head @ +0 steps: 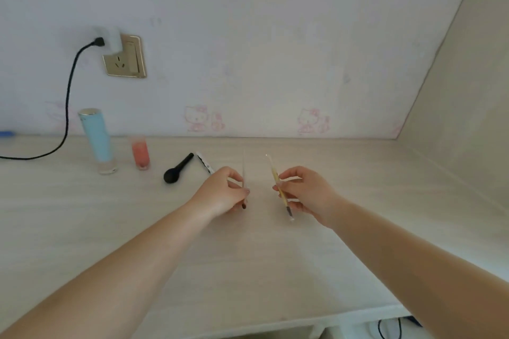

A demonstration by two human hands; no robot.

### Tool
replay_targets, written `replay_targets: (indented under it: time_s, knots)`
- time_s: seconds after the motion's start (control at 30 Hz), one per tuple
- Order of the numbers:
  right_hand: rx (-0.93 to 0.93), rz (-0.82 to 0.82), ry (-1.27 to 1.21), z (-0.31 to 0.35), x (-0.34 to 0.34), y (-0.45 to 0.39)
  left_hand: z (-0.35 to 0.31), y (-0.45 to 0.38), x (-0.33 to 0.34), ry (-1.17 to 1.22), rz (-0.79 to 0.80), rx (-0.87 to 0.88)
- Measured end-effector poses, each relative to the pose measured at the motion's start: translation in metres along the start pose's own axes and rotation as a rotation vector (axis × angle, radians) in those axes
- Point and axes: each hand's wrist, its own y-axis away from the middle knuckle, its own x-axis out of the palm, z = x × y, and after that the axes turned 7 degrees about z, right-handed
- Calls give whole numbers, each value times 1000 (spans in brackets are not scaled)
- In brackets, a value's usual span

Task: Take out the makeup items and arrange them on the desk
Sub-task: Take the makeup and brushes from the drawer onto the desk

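Both grips pinch thin tools: right hand (305,192) yellow brush (279,187), left hand (224,192) something indistinct

We see a pale wood-grain desk (110,228) bearing an upright blue tube (96,137), a pink bottle (140,153), a black brush (177,169) and a white pen-like stick (204,163).

We see open pale wooden desk (358,201) right of our hands, blue tube (96,136), pink bottle (140,153), black brush (177,168) crowding left

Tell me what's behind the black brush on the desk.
Behind the black brush lies bare desk, then the wall. A white pen-like item lies beside it, its near end hidden by the left hand.
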Motion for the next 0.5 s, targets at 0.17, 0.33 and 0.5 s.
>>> replay_targets:
  time_s: [0.17,0.33,0.5]
  knots:
    - [-4,-86,120,2,13,-47,1,-28,-10,-96,8,5]
    - [-51,-119,358,-2,18,-79,-2,-49,-10,-211,41,-15]
    - [-44,-161,544,3,24,-94,-5,-60,-15,-348,40,-21]
